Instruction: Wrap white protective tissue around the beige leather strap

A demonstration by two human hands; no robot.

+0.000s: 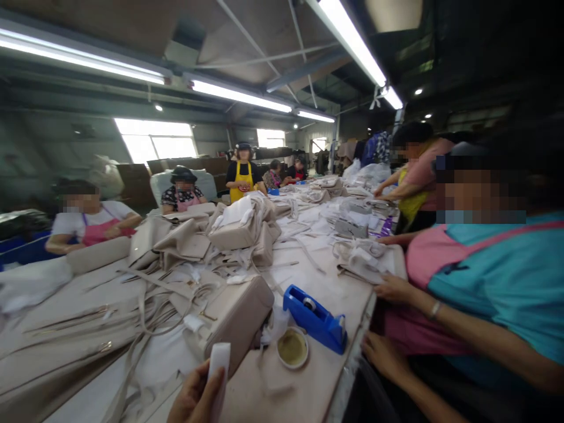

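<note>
Low at the bottom centre of the frame, one hand (194, 399) has its grip clenched around a white foam strip (219, 376), held upright over the tabletop (282, 388); whether it is the left or right cannot be told. Just beyond lies a beige handbag (233, 317). Right of it sit a small round dish (292, 348) and a blue tape dispenser (315, 318). A co-worker's hands (396, 288) rest at the right edge.

A white strip (219, 376) is seen beside a blue tape dispenser (315, 318). Just left of the dispenser, beige bags (233, 317) are shown; nearby, a white dish (292, 348) with tan contents.
</note>
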